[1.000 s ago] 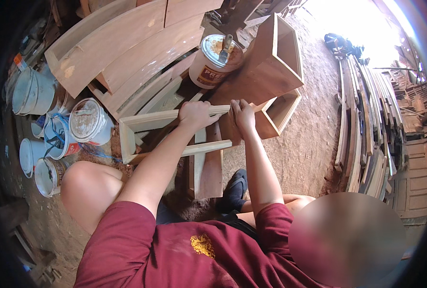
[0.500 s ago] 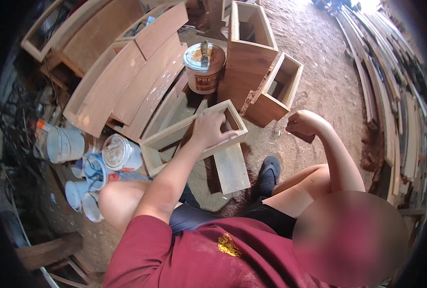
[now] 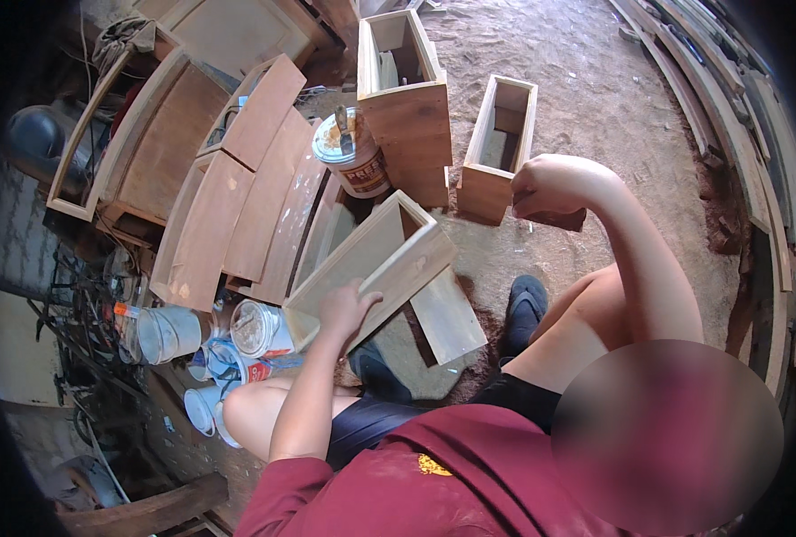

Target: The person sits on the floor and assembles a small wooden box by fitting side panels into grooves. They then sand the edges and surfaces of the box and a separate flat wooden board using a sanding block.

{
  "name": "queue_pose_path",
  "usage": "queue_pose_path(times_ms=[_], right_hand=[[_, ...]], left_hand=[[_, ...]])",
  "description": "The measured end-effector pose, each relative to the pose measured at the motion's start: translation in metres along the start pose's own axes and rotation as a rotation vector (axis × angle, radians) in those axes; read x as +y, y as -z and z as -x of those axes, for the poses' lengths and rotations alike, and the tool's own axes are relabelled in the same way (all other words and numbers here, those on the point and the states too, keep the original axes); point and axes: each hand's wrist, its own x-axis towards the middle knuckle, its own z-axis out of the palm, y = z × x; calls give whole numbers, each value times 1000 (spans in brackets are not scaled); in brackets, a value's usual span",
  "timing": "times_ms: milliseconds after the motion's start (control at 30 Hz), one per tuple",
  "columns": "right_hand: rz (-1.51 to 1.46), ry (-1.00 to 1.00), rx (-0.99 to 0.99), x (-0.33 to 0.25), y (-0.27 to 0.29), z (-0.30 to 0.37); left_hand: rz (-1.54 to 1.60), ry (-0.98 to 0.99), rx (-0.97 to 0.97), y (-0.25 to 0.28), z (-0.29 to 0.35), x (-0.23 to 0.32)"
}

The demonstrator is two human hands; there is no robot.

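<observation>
A long, pale wooden drawer box (image 3: 425, 255) lies tilted in front of my legs, its open side facing up. My left hand (image 3: 344, 313) grips its near side wall toward the left end, thumb outside and fingers partly hidden over the edge. Beneath the box, a pale board (image 3: 449, 318) sticks out toward me. Off to the right, my right hand (image 3: 566, 183) is raised apart from the box, fingers closed on a dark reddish-brown flat piece of sandpaper (image 3: 554, 218). A smaller open wooden box (image 3: 485, 192) stands just beyond that hand.
A tall wooden box (image 3: 407, 134) stands ahead, beside a white bucket (image 3: 362, 174) with a putty knife (image 3: 344, 130) on its lid. Wooden panels (image 3: 268, 197) lean at the left, near several pails (image 3: 170, 334). Long planks (image 3: 720, 107) are stacked along the right.
My left hand has slid along the drawer box toward its left end, and the box is tilted more steeply. My right hand still holds the sandpaper off to the right. The view has shifted.
</observation>
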Motion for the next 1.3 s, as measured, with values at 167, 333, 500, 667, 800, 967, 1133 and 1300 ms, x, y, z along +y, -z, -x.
queue_pose_path(times_ms=[167, 333, 500, 667, 800, 967, 1133, 1300], right_hand=[[16, -94, -13, 1, 3, 8], [-2, -165, -46, 11, 3, 4], [-37, -69, -56, -3, 5, -8], [-24, -147, -69, 2, 5, -4], [-17, -128, -74, 4, 3, -5], [-31, -142, -77, 4, 4, -8], [-29, -112, -100, 11, 12, -4], [-66, -113, -51, 8, 3, -13]], left_hand=[[271, 14, 46, 27, -25, -29], [885, 260, -231, 18, -70, -67], [1147, 508, -290, -36, -86, -130], [1104, 463, -270, -44, -93, -115], [1047, 511, -210, -38, -86, -112], [916, 389, -216, -9, -84, -87], [957, 169, -108, 40, -67, -26], [630, 68, 50, 38, -52, -49]])
